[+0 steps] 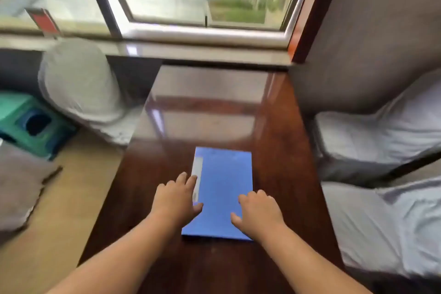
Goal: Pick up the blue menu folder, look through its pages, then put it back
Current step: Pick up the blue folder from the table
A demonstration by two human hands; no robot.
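Lying closed near the counter's near edge, long axis toward the window edge, the blue menu folder sits under both hands, left hand and right hand, equally near, fingers spread, grasping nothing.

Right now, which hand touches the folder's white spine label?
The left hand: its fingertips rest on the white label along the folder's left edge. The right hand sits near the right edge.
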